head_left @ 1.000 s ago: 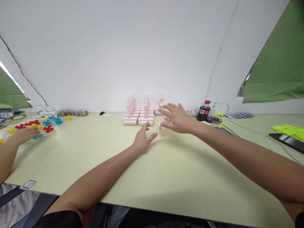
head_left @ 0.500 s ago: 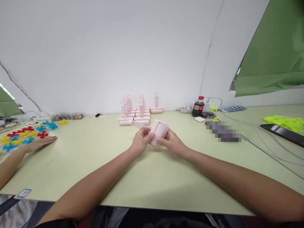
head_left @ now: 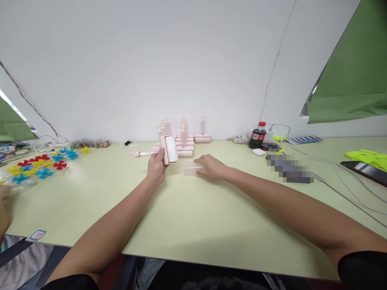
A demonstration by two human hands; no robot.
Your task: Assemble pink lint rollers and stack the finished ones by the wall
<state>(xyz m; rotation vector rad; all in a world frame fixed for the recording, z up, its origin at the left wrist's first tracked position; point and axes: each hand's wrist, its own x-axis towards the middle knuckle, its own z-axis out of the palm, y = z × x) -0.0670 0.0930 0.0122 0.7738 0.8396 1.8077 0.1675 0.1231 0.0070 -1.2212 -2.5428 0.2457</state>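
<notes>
My left hand (head_left: 156, 166) is closed around a pink lint roller (head_left: 172, 149), held tilted above the table with its white sticky roll bare. The roller's clear handle points left and ends in a heart-shaped loop. To the right, my right hand (head_left: 211, 166) grips a translucent pinkish roller cover (head_left: 190, 169) low at the tabletop; whether it rests on the table I cannot tell. Behind them, several more pink lint rollers (head_left: 185, 153) stand with handles upright near the wall, partly hidden by the held one.
Flower-shaped coloured pieces (head_left: 44, 173) lie at the left, near a co-worker's hand (head_left: 4, 201) at the edge. Toward the right stand a cola bottle (head_left: 257, 136), a small white case (head_left: 258, 152), cables and a blurred dark object (head_left: 289, 169). A dark phone-like slab (head_left: 364, 172) lies farther right.
The cover has come off the lint roller. My left hand has carried the roller left and up, while my right hand holds the cover lower down. The co-worker's hand has drawn back.
</notes>
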